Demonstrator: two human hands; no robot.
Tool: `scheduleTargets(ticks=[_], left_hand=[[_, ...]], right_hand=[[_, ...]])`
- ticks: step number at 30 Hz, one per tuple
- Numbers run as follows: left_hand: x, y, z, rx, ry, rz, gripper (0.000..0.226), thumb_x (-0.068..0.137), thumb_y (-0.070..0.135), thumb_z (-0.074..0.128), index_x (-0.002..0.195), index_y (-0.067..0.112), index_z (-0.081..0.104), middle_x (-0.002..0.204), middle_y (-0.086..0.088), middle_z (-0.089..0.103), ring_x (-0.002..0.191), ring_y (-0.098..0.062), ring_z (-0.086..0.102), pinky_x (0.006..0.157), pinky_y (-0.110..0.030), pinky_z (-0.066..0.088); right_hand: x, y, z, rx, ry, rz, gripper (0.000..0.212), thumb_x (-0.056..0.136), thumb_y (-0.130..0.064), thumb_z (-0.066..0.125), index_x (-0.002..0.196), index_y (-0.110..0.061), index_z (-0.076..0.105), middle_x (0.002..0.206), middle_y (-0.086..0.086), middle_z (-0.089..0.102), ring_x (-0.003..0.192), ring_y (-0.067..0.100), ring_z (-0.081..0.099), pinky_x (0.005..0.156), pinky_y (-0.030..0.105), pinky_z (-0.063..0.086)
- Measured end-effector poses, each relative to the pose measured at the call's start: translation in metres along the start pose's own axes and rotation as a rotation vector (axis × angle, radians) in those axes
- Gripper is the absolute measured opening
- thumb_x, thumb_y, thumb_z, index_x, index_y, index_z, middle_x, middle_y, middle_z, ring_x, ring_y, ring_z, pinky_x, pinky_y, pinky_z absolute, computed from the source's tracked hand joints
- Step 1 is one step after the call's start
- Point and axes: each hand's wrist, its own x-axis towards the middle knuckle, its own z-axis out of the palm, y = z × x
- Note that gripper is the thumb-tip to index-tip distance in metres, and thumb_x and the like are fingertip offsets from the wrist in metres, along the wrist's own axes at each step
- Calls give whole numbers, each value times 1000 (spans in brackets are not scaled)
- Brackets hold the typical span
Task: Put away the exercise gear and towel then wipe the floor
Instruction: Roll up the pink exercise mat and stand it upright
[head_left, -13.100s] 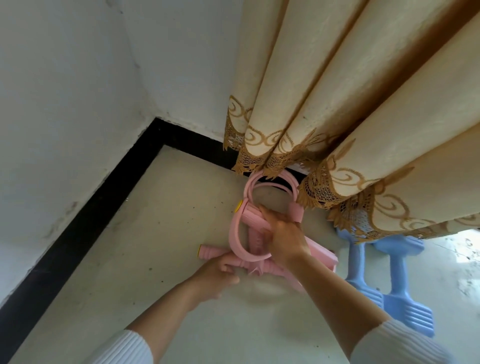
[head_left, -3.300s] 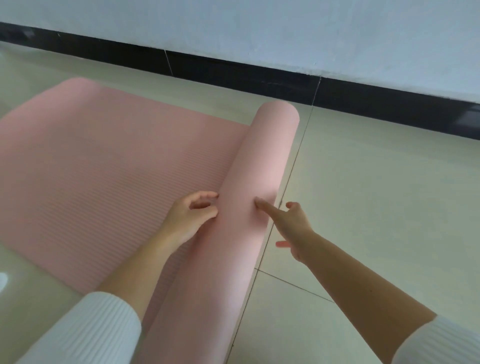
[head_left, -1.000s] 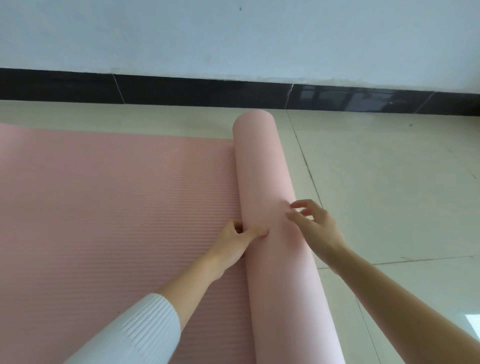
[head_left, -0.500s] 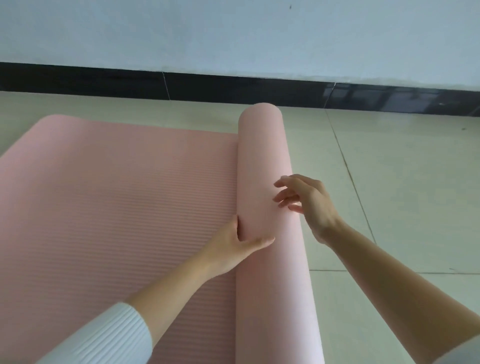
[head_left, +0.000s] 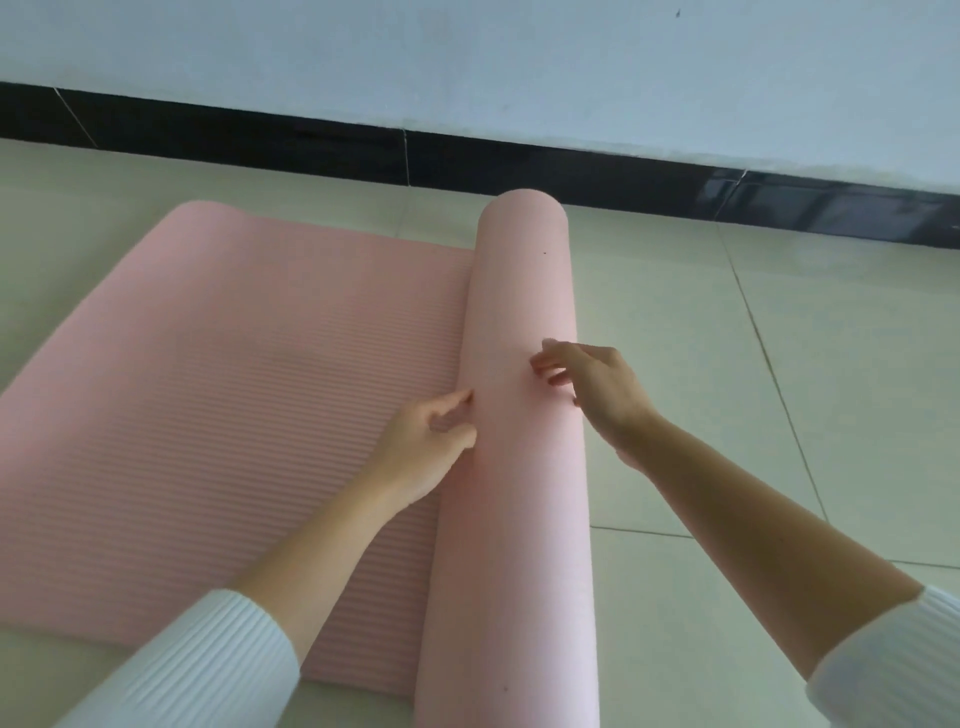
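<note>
Two: left hand (head_left: 421, 447), right hand (head_left: 597, 384), fingers (head_left: 551, 357) relaxed, touching half-rolled mat (head_left: 519, 519); floor (head_left: 727, 364), black skirting (head_left: 311, 145) beyond.

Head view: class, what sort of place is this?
Probably an indoor room used for exercise: a half-rolled pink exercise mat on a pale tiled floor, by a white wall with black skirting.

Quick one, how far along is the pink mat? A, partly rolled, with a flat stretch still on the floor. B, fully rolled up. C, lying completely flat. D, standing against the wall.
A: the roll lies on the floor tiles, and the mat's ribbed flat part spreads out from its left side.
</note>
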Motion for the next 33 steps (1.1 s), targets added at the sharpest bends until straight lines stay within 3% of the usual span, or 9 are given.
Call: scheduleTargets(ticks=[3, 6, 9, 12, 19, 22, 25, 28, 33], left_hand=[[-5, 2, -16, 33, -97, -83, 47, 73, 48, 72, 117, 33, 64, 107, 20, 69, 102, 0, 64, 87, -22, 49], [-6, -1, -32, 72, -44, -108, 49, 70, 34, 71, 118, 32, 61, 102, 18, 70, 91, -3, 66, 79, -23, 53], [-8, -8, -52, 70, 65, -35, 73, 75, 14, 67, 140, 37, 41, 124, 19, 53, 80, 22, 52, 65, -2, 41], [-11, -17, -70, 74, 139, -14, 61, 78, -3, 57, 125, 37, 57, 100, 20, 57, 59, 23, 50, 53, 1, 38], [-19, -26, -108, 206, 82, -150, 49, 70, 62, 63, 112, 36, 65, 101, 21, 69, 96, -1, 64, 85, -26, 51], [-23, -26, -126, 148, 141, -137, 39, 72, 38, 71, 109, 40, 58, 96, 29, 65, 90, 7, 60, 82, -20, 49], [-23, -33, -149, 223, 282, -64, 62, 79, 12, 62, 133, 40, 50, 123, 22, 54, 110, -1, 53, 91, -21, 42], [-24, -49, -170, 348, 458, -51, 56, 79, -2, 52, 125, 28, 63, 133, 3, 59, 120, -16, 57, 101, -26, 43], [-26, -66, -195, 305, 460, -88, 65, 81, 49, 59, 137, 17, 52, 138, 0, 54, 129, -17, 48, 109, -29, 35]], right_hand=[[4, -17, 16, 162, -116, 7, 36, 94, -38, 48, 100, -12, 72, 101, 2, 72, 96, 17, 66, 83, 32, 48], [8, -26, 32, 385, -64, 31, 31, 92, -26, 53, 101, 0, 69, 99, 13, 70, 87, 26, 64, 82, 40, 55], [13, -28, 49, -50, 122, -39, 29, 87, -19, 51, 95, 4, 67, 88, 20, 65, 72, 21, 54, 64, 31, 45], [6, -34, 68, -216, 29, -79, 27, 89, -28, 52, 100, -11, 70, 97, 3, 64, 87, 23, 58, 72, 31, 45], [11, -68, 100, 251, -301, -26, 31, 94, -32, 48, 106, -15, 71, 109, -3, 70, 107, 12, 62, 93, 33, 47], [19, -76, 115, 330, -184, -24, 25, 90, -19, 51, 101, -6, 70, 107, 10, 69, 103, 27, 64, 83, 35, 54], [28, -76, 137, -221, 44, -171, 27, 87, -10, 47, 103, -6, 69, 110, 12, 63, 95, 30, 57, 69, 27, 46], [27, -74, 163, -428, -105, -257, 31, 90, -21, 46, 110, -23, 69, 122, -1, 52, 116, 20, 43, 97, 39, 40], [21, -94, 201, -125, -324, -239, 32, 92, -17, 45, 114, -12, 66, 126, -6, 56, 120, 18, 48, 102, 34, 40]])
